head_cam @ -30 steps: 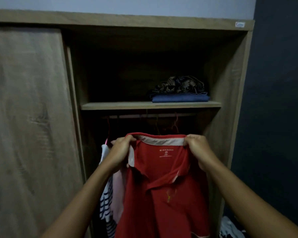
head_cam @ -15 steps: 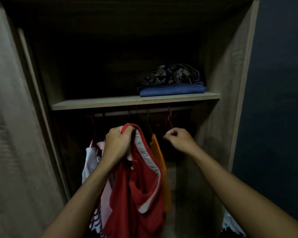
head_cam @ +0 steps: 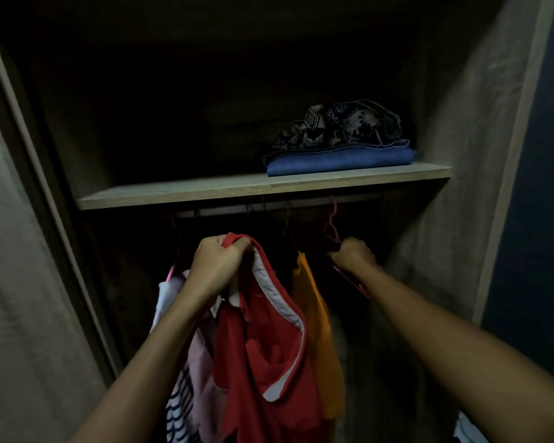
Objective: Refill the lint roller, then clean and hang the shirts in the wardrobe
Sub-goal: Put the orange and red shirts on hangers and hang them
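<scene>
A red polo shirt [head_cam: 263, 346] with a pale collar lining hangs bunched from my left hand [head_cam: 216, 265], which grips it at the collar just below the hanging rail [head_cam: 269, 206]. My right hand [head_cam: 352, 254] is closed around a red plastic hanger [head_cam: 333, 235] whose hook sits on the rail to the right. An orange shirt [head_cam: 317, 330] hangs between my two hands. The lint roller is not in view.
Striped, white and pink shirts [head_cam: 186, 362] hang at the left of the rail. The wooden shelf [head_cam: 173, 195] above holds a folded blue garment [head_cam: 339, 161] with a patterned one on top. The sliding door [head_cam: 23, 282] is at left, the wardrobe side panel [head_cam: 461, 187] at right.
My right hand let go of the red shirt's collar and moved right to the red hanger. The shirt now hangs from my left hand alone. I came closer to the wardrobe.
</scene>
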The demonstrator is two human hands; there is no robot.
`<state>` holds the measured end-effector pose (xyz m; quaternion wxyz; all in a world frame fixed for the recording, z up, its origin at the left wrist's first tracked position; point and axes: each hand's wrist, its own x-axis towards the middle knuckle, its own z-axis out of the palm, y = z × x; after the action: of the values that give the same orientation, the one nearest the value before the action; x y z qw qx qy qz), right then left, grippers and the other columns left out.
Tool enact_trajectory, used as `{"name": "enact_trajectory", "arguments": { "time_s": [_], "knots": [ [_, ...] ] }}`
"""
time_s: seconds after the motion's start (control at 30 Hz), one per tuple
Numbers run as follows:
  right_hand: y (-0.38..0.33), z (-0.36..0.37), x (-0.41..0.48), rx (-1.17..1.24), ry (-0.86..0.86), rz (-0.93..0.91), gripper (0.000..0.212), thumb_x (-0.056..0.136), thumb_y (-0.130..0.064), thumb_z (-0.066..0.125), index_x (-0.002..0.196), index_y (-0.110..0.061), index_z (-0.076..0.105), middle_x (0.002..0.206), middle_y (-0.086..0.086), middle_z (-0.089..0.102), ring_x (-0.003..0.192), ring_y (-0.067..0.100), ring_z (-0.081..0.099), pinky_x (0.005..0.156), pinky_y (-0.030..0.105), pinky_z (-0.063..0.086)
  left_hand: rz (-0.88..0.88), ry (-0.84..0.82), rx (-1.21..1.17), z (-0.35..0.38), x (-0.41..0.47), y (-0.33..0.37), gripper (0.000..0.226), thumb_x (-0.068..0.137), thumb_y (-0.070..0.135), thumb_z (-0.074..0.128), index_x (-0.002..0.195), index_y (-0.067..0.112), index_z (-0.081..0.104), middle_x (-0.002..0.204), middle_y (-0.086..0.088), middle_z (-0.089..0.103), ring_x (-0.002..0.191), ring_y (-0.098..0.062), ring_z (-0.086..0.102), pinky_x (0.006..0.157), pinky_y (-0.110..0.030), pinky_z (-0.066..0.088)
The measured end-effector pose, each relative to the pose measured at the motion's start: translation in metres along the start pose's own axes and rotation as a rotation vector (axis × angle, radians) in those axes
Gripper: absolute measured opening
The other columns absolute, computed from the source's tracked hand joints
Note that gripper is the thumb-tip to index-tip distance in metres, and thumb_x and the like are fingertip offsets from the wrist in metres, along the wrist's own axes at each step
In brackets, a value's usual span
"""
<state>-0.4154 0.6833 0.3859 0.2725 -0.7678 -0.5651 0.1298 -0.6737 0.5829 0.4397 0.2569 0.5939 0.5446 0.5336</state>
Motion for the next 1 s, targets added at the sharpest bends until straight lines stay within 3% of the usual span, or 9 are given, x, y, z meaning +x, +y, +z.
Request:
{"name": "enact_trajectory", "arguments": {
  "time_s": [0.07, 0.17, 0.3, 0.43, 0.57, 0.67, 0.83, 0.93, 1.0],
  "knots": [
    [0.000, 0.006, 0.005, 0.043, -0.031, 0.029, 0.043, 0.091, -0.040, 0.062, 0.115, -0.005, 0.062, 0.112, 0.013, 0.064, 0.103, 0.031, 0.064, 0.078, 0.034, 0.051, -0.024, -0.013, -0.009, 0.003, 0.003, -0.002, 0.029, 0.082, 0.027, 0.065, 0.060, 0.009, 0.057, 0.059, -0.005, 0.054, 0.057, -0.015, 0.052, 0.059, -0.032, 0.040],
    [-0.003, 0.011, 0.011, 0.107, 0.000, 0.059, 0.034, 0.093, -0.028, 0.058, 0.114, -0.001, 0.063, 0.118, 0.018, 0.064, 0.107, 0.034, 0.064, 0.083, 0.036, 0.052, -0.071, -0.040, -0.025, 0.006, 0.002, 0.000, 0.031, 0.080, 0.031, 0.068, 0.057, 0.015, 0.056, 0.052, 0.002, 0.056, 0.049, -0.011, 0.053, 0.056, -0.028, 0.040],
    [-0.007, 0.007, 0.010, 0.227, 0.089, 0.058, 0.030, 0.092, -0.016, 0.054, 0.110, 0.007, 0.063, 0.115, 0.024, 0.064, 0.106, 0.038, 0.063, 0.077, 0.032, 0.048, -0.066, -0.044, -0.073, 0.009, 0.003, 0.000, 0.048, 0.068, 0.046, 0.068, 0.079, -0.001, 0.069, 0.073, -0.017, 0.071, 0.068, -0.019, 0.064, 0.067, -0.035, 0.047],
    [-0.005, -0.001, -0.009, 0.344, 0.198, 0.038, 0.025, 0.091, -0.019, 0.057, 0.101, 0.001, 0.068, 0.104, 0.021, 0.068, 0.099, 0.037, 0.066, 0.078, 0.035, 0.051, -0.073, -0.043, -0.082, 0.009, -0.001, 0.000, 0.042, 0.074, 0.046, 0.070, 0.072, 0.005, 0.071, 0.068, -0.006, 0.071, 0.067, -0.015, 0.063, 0.068, -0.033, 0.046],
    [0.014, 0.001, -0.052, 0.412, 0.242, -0.081, 0.025, 0.095, -0.022, 0.057, 0.077, -0.009, 0.069, 0.069, 0.006, 0.070, 0.065, 0.019, 0.068, 0.061, 0.027, 0.050, -0.050, -0.089, -0.068, 0.010, -0.013, 0.006, 0.031, 0.087, 0.033, 0.071, 0.084, 0.002, 0.075, 0.084, -0.014, 0.076, 0.074, -0.017, 0.067, 0.069, -0.030, 0.047],
    [0.027, 0.003, -0.097, 0.516, 0.238, -0.157, 0.022, 0.097, -0.014, 0.052, 0.081, -0.013, 0.067, 0.061, 0.003, 0.068, 0.042, 0.002, 0.057, 0.049, 0.026, 0.050, -0.049, -0.110, -0.087, 0.012, -0.027, 0.013, 0.026, 0.090, 0.026, 0.069, 0.089, 0.001, 0.075, 0.088, -0.018, 0.075, 0.076, -0.022, 0.069, 0.071, -0.032, 0.051],
    [0.044, 0.001, -0.188, 0.680, 0.321, -0.253, 0.028, 0.099, -0.011, 0.050, 0.122, -0.021, 0.063, 0.075, 0.000, 0.070, 0.062, 0.010, 0.066, 0.057, 0.026, 0.056, -0.057, -0.101, -0.115, 0.009, -0.051, 0.023, 0.017, 0.091, 0.027, 0.065, 0.080, 0.017, 0.073, 0.080, -0.005, 0.074, 0.077, -0.018, 0.070, 0.074, -0.031, 0.054],
    [0.055, 0.009, -0.249, 0.785, 0.442, -0.274, 0.025, 0.096, -0.010, 0.054, 0.118, -0.023, 0.059, 0.083, -0.003, 0.068, 0.072, 0.006, 0.066, 0.062, 0.017, 0.055, -0.075, -0.116, -0.173, 0.006, -0.067, 0.026, 0.013, 0.090, 0.028, 0.066, 0.086, 0.019, 0.074, 0.084, -0.004, 0.075, 0.081, -0.017, 0.071, 0.078, -0.032, 0.055],
    [0.060, 0.015, -0.275, 0.819, 0.481, -0.244, 0.018, 0.093, -0.007, 0.058, 0.105, -0.020, 0.062, 0.077, -0.009, 0.067, 0.068, 0.002, 0.064, 0.058, 0.014, 0.051, -0.077, -0.122, -0.197, 0.004, -0.076, 0.028, 0.011, 0.090, 0.027, 0.067, 0.083, 0.023, 0.074, 0.085, -0.001, 0.075, 0.083, -0.016, 0.071, 0.081, -0.032, 0.055]
  ]
}}
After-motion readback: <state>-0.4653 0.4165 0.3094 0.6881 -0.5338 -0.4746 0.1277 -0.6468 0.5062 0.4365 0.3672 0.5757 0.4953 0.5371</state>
